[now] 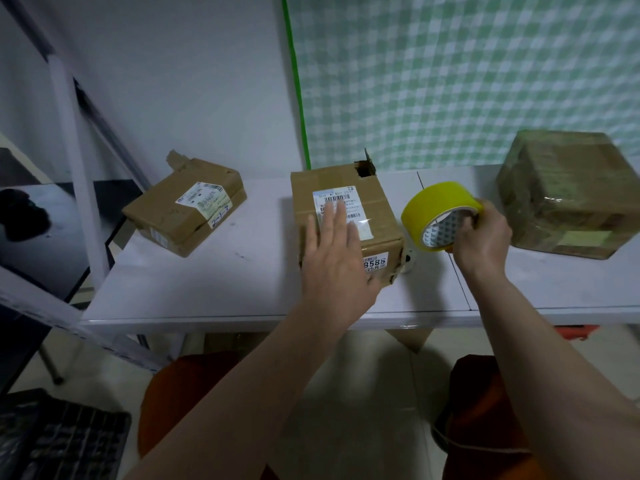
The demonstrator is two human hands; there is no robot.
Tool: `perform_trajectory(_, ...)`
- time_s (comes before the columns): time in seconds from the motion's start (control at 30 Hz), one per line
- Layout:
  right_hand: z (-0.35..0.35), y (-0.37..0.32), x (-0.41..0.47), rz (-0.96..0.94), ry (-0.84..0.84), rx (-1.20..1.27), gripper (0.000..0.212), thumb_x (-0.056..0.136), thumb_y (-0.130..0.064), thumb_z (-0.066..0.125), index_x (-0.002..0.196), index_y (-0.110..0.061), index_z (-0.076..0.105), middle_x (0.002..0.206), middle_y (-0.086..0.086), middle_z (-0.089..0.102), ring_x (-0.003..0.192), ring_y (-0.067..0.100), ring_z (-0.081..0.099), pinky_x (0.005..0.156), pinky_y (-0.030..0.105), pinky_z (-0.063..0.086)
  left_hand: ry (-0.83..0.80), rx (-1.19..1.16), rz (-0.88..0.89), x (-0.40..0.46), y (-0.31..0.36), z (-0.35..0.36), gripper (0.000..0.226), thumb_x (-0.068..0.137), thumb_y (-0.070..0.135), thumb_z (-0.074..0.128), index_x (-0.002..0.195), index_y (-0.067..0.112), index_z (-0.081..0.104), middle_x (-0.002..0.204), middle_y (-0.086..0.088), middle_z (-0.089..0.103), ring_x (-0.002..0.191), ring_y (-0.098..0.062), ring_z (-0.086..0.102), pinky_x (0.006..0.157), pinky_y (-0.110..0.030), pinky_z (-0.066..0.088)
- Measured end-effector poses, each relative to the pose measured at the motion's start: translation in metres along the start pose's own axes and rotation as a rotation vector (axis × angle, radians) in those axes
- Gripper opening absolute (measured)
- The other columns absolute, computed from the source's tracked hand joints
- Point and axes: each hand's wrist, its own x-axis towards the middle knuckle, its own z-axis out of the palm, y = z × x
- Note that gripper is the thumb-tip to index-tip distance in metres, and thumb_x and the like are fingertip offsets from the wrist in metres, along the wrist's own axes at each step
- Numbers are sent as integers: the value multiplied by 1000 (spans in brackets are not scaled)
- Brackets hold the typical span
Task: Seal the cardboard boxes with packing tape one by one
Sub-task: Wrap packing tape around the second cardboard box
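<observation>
A brown cardboard box (377, 209) with white shipping labels stands at the middle of the white table (214, 282). My left hand (334, 258) lies flat over its top with the fingers straight and spread. Just right of the box, my right hand (481, 233) grips a roll of yellow packing tape (429, 211), fingers curled through its core, holding it a little above the table. A flatter box (183, 206) with a label lies at the left. A third box (564, 192), wrapped in shiny tape, sits at the right.
A small white object (410, 259) lies under the tape roll beside the middle box. A grey metal frame (74, 140) rises at the left. A green checked curtain (467, 74) hangs behind. A dark crate (59, 441) sits on the floor, lower left.
</observation>
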Motion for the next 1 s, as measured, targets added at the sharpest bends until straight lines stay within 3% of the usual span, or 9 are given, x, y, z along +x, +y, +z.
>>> perform_trajectory(0.17, 0, 15, 0, 26, -28, -23, 29, 93, -8, 42, 115, -3, 60, 111, 26, 63, 102, 40, 56, 81, 38, 40, -160, -111, 152, 6, 1, 15, 93, 86, 60, 51, 154, 22, -1, 162, -2, -4, 148, -24, -8, 119, -42, -6)
perform_trajectory(0.33, 10, 21, 0, 55, -60, 10, 29, 91, -7, 42, 114, -5, 61, 111, 24, 63, 102, 39, 56, 81, 37, 42, -198, -174, 110, 17, -13, 15, 90, 79, 75, 46, 152, 38, 8, 162, 0, 3, 148, -27, -3, 116, -50, -7)
perform_trajectory(0.43, 14, 22, 1, 74, -60, 34, 29, 91, -8, 42, 112, -6, 61, 109, 22, 64, 101, 38, 57, 81, 37, 42, -146, -136, 38, 16, -24, 18, 97, 78, 81, 37, 153, 28, 6, 162, -7, 0, 148, -25, -4, 116, -47, -9)
perform_trajectory(0.6, 21, 17, -5, 146, -36, 86, 24, 88, -13, 52, 109, -6, 61, 104, 20, 65, 97, 36, 59, 81, 38, 45, -23, -184, -15, 7, -33, 28, 105, 80, 77, 41, 153, 10, 7, 161, -12, 2, 149, -26, 0, 116, -37, -9)
perform_trajectory(0.7, 29, 4, -11, 341, -76, 311, 17, 79, -16, 65, 92, -5, 63, 93, 18, 67, 83, 30, 64, 75, 44, 56, 22, -255, -36, 1, -44, 29, 107, 79, 73, 47, 152, 5, 8, 161, -12, 6, 148, -25, 3, 116, -33, -6)
perform_trajectory(0.8, 40, -15, -25, 520, -221, 676, 14, 77, -16, 71, 87, -7, 66, 77, 6, 70, 71, 19, 67, 65, 34, 57, 55, -336, -73, -7, -58, 31, 103, 81, 64, 55, 152, 4, 10, 160, -11, 10, 148, -24, 6, 117, -32, -1)
perform_trajectory(0.87, 48, -29, -40, 527, -390, 807, 13, 82, -24, 67, 91, -16, 66, 77, -3, 72, 70, 10, 68, 56, 25, 51, 79, -393, -103, -13, -67, 31, 101, 82, 60, 59, 152, 5, 12, 160, -11, 13, 148, -23, 9, 117, -33, 4)
perform_trajectory(0.93, 54, -42, -53, 496, -522, 881, 14, 86, -30, 61, 95, -21, 66, 86, -6, 73, 79, 8, 66, 60, 23, 49, 96, -453, -132, -20, -76, 31, 99, 83, 56, 62, 152, 5, 13, 160, -10, 14, 148, -22, 10, 117, -32, 7)
perform_trajectory(1.0, 57, -59, -58, 456, -532, 909, 12, 87, -28, 59, 91, -20, 68, 81, -6, 73, 75, 7, 68, 59, 21, 50, 92, -536, -163, -25, -84, 30, 99, 83, 53, 63, 152, 5, 11, 161, -9, 12, 148, -20, 8, 118, -30, 6)
